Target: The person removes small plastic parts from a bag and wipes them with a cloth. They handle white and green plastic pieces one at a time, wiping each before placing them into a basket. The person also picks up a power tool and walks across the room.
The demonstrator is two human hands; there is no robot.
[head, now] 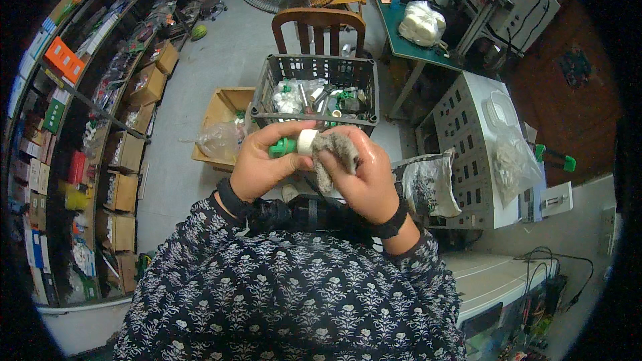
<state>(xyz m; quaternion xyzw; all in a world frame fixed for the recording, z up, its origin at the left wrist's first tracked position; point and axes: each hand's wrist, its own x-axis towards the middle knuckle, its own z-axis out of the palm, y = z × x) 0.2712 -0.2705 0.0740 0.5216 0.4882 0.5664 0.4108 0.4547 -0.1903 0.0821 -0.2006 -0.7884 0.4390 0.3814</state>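
Note:
Between thumb and fingers, my left hand (263, 160) holds a small fitting with a green plastic part (282, 147) and a white cylindrical part (306, 142). My right hand (365, 170) grips a crumpled grey cloth (335, 155), which touches the right end of the white part. Both hands are close together, just in front of a black plastic crate (315, 119). Inside the crate lie clear plastic bags, green fittings, white parts and tube-like pieces.
A wooden box (220, 164) holding a clear bag stands left of the crate, a wooden chair (319, 16) behind it. Shelves (93, 125) of boxes line the left. At right are a green-topped table (409, 49), a cabinet with dark slots (464, 145) and an open sack (431, 185).

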